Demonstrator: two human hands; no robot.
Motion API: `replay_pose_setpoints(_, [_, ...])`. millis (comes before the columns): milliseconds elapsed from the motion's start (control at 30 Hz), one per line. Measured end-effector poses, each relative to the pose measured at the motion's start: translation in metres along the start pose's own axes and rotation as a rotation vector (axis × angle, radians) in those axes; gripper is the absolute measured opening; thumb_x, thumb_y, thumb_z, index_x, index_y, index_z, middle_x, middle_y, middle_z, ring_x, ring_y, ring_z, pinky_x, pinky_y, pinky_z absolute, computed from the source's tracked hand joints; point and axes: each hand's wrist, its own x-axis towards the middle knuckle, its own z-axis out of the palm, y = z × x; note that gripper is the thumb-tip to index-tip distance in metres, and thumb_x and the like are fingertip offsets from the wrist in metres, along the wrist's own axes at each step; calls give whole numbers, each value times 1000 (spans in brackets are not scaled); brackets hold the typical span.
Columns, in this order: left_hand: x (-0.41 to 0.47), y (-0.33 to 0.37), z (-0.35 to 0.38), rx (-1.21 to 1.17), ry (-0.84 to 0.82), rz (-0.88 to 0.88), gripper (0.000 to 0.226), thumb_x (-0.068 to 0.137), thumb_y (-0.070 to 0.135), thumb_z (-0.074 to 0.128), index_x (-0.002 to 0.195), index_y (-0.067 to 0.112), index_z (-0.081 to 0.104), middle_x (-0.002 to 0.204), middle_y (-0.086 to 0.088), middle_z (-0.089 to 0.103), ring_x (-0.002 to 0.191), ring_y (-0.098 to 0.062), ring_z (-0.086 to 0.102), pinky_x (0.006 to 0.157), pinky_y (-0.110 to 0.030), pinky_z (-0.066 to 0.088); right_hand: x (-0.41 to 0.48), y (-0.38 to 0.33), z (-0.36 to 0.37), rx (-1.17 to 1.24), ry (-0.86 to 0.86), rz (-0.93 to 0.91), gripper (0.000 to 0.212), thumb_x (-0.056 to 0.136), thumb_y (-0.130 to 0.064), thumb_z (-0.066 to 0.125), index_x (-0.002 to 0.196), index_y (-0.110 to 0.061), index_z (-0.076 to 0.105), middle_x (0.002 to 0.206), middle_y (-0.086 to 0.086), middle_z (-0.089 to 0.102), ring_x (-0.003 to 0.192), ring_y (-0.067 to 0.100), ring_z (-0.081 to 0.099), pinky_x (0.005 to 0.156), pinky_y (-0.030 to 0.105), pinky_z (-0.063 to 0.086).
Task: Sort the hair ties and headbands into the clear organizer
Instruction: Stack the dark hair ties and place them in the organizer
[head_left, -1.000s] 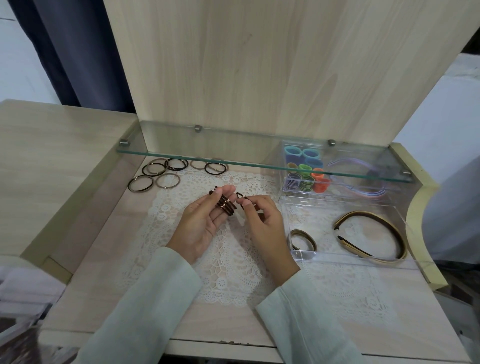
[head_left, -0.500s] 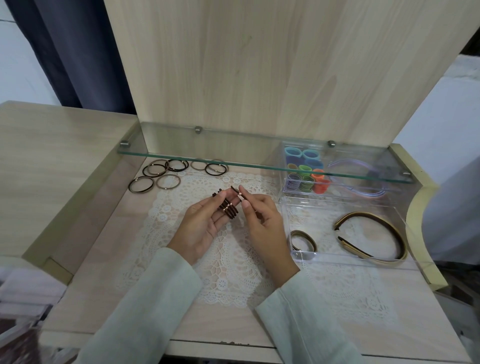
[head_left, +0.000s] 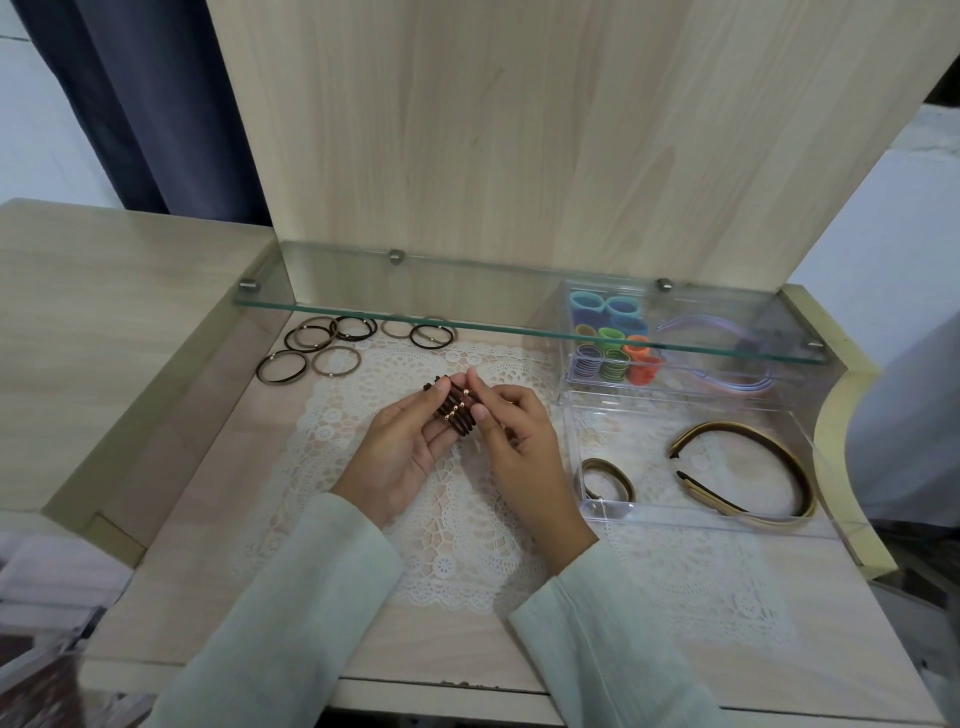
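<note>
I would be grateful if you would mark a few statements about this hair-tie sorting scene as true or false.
1. The left hand holds a bundle of brown hair ties. True.
2. The right hand lies flat on the table. False: its fingertips pinch at the bundle.
3. Loose hair ties lie at the far left, partly beneath the glass shelf. True.
4. The brown headband lies outside the clear organizer. False: it lies in the organizer's front compartment.
5. The coloured hair ties share the headband's compartment. False: they sit in a rear compartment.
</note>
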Motion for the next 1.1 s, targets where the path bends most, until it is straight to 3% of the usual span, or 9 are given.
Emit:
replay_pose_setpoints(133, [0,0,0,-3,5,-1,31,85,21,60,111,5,69,116,-12,71,105,-18,68,93,-28,55,0,2,2,-14,9,-4,36,93,-27,55,127,-37,58,108,-7,53,109,21,50,94,39,46])
replay_pose_setpoints(267, [-1,1,0,8,-13,13,28,86,21,58,107,7,71,118,-9,70,108,-16,67,95,-29,53,2,2,1,-34,38,11,31,92,-20,61,118,-35,66,103,-3,55,101,20,52,77,30,46])
replay_pose_setpoints(400, [-1,1,1,38,-24,17,35,87,23,57,115,4,66,122,-7,69,110,-15,66,95,-27,54,1,-1,0,-39,53,8,22,90,-22,63,107,-34,70,98,-5,55,92,17,53,68,25,42])
replay_pose_setpoints(667, [-2,1,1,57,-48,11,36,88,23,56,117,4,65,123,-7,68,112,-16,65,94,-25,54,1,-1,2,-55,74,-29,18,89,-27,60,103,-30,71,97,-10,56,93,19,54,68,28,43])
replay_pose_setpoints(800, [-2,2,1,39,-48,25,35,88,23,55,116,4,66,121,-6,70,110,-14,66,95,-25,53,1,2,3,-71,71,-34,19,89,-26,61,103,-25,73,97,-11,56,97,20,53,78,38,45])
replay_pose_setpoints(1000, [-1,2,2,41,-32,14,37,84,25,57,114,4,66,121,-8,69,111,-16,66,93,-26,55,1,2,4,-59,64,-36,17,88,-25,62,100,-31,71,98,-7,56,97,21,53,77,40,45])
replay_pose_setpoints(1100, [-3,4,2,25,-35,18,35,85,25,57,113,5,66,121,-7,69,110,-16,67,88,-24,56,0,-1,5,-49,32,-13,15,87,-28,61,98,-33,70,100,-3,55,103,23,51,89,42,44])
